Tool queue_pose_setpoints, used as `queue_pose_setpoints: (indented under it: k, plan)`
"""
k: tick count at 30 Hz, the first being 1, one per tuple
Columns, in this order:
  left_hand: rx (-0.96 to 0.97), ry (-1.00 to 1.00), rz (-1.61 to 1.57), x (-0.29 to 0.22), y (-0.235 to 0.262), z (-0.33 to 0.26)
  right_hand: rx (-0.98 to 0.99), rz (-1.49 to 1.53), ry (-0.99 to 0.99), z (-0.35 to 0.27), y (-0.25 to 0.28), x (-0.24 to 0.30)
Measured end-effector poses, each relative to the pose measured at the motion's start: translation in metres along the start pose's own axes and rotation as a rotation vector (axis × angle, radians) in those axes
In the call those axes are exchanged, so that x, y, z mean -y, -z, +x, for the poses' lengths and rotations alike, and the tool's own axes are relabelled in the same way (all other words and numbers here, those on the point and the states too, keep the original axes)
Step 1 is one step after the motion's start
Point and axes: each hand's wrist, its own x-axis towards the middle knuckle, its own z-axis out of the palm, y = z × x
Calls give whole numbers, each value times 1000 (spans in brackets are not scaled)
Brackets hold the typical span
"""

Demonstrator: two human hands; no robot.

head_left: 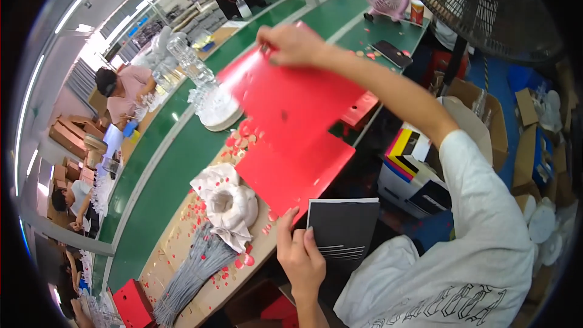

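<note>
Sheet (291,94), red, pinched at top by R hand (294,44), a bit blurred; L hand (302,261) bent-fingered by dk notebook (343,228), can't tell if gripping; notebook's bottom unclear.

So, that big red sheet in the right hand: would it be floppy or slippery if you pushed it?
The red sheet is probably light for its size, since the right hand holds it near its top edge. It likely flexes rather than flops, as it spreads fairly flat. Its glossy highlights hint at a slippery face.
</note>
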Motion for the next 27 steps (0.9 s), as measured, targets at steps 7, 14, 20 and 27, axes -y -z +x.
queue_pose_setpoints:
  k: [7,14,20,27]
  plan:
    - [35,88,-286,5,-5,10,410,-7,-424,-75,12,-141]
    - [88,131,-313,4,-5,16,450,115,-551,-102,-28,-144]
    - [79,155,-316,6,-7,19,527,170,-723,-92,-57,-142]
    - [90,166,-348,3,-11,15,616,64,-663,-107,-65,-152]
